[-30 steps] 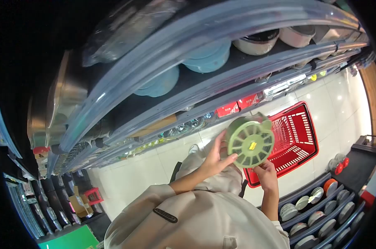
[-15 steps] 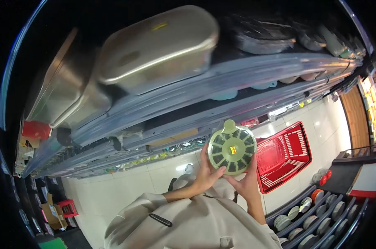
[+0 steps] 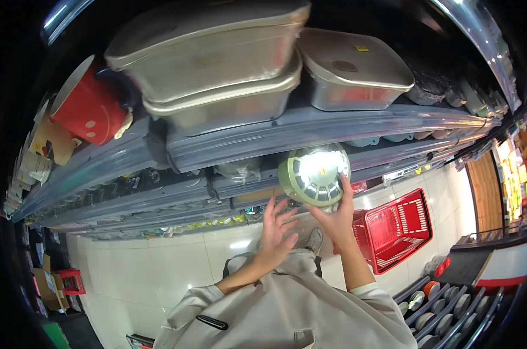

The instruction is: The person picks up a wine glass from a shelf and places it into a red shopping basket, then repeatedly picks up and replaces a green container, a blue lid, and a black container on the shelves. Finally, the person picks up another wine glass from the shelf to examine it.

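Note:
A round green container with a segmented clear lid is tilted in front of the shelf edge, and bright glare covers part of its lid. My right hand grips it from below and the right side, thumb and fingers on its rim. My left hand is off the container, a little below and to its left, with its fingers spread and nothing in it.
Lidded metal boxes and a red cup stand on the upper shelf. A red shopping basket is on the floor at the right. Racks of dishes are at the lower right, a cardboard box at the lower left.
My left hand has let go of the container and opened. My right hand has moved the container up towards the shelf and tilted it. The view has shifted, showing more of the left shelf.

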Motion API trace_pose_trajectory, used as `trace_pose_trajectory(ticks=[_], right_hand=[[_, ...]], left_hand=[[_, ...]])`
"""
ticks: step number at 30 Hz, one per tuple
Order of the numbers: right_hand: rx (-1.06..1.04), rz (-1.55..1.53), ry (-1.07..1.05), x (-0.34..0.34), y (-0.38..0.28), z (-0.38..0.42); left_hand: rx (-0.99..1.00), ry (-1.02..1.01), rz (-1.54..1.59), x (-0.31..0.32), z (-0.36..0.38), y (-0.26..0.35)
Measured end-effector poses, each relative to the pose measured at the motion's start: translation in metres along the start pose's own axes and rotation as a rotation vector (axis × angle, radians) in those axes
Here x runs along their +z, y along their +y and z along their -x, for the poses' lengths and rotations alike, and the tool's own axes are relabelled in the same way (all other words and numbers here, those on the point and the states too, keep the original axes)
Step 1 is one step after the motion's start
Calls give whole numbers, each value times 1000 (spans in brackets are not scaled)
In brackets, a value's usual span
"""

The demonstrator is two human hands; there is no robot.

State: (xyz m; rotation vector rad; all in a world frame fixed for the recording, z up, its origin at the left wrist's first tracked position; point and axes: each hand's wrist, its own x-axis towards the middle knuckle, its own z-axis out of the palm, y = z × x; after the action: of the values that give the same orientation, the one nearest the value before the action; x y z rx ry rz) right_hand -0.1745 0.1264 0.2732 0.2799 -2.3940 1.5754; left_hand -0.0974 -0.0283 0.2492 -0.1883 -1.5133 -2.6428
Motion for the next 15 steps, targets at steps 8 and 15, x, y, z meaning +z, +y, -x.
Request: trace_pose_trajectory(ticks=[8, 15], right_hand=[[-153, 110, 39, 30, 5, -50], [-64, 242, 36, 41, 0, -80]], left_hand=[[79, 82, -280, -49, 41, 38], [652, 89, -636, -7, 46, 179]])
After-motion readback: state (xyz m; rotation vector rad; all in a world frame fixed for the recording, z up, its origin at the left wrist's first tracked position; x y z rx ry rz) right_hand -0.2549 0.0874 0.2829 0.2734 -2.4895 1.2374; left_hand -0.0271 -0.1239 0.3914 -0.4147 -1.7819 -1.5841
